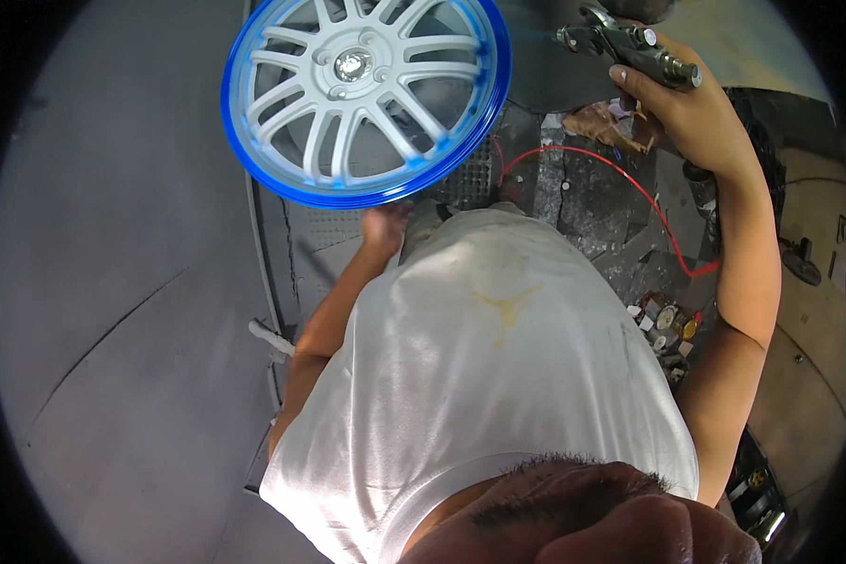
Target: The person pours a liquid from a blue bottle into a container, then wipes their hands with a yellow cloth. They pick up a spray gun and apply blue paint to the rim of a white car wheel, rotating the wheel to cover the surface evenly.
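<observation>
A spray gun [630, 47] with a metal body is gripped in my right hand [700, 117], raised at the upper right. To its left is a spoked car wheel rim [414, 71], white-grey across the spokes with a glossy bright blue outer lip [367, 199]. Blue mist also tints several spoke ends. The gun's front end points toward the wheel, with a gap between them. My left hand [383, 228] is low, just under the wheel's near edge. The wheel hides its fingers, so whether it holds anything cannot be told.
A red hose [620, 167] curves across the stained floor toward my right arm. Crumpled brown paper [611, 125] lies below the gun. Lids and small scraps [665, 320] are piled at my right. A large grey panel [113, 282] spans the left side.
</observation>
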